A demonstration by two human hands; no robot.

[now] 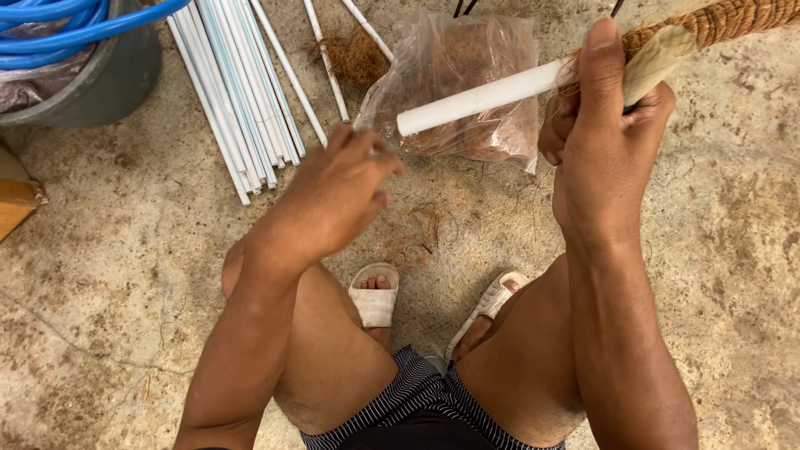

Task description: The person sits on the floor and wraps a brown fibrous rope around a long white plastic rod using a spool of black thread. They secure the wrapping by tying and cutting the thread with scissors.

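Note:
My right hand [607, 117] grips a white plastic pipe [479, 98] at the point where brown coir fibre [725, 21] is wound around it. The bare end of the pipe points left, over a clear plastic bag of brown coir [467, 58]. My left hand [337, 192] hovers below and left of the pipe's bare end, blurred, fingers loosely curled. Whether it pinches a strand is unclear.
A bundle of thin white pipes [237, 92] lies on the concrete floor at upper left, two more beside loose coir [358, 57]. A grey tub with blue hose [75, 33] stands at the top left corner. My knees and sandalled feet [375, 296] are below.

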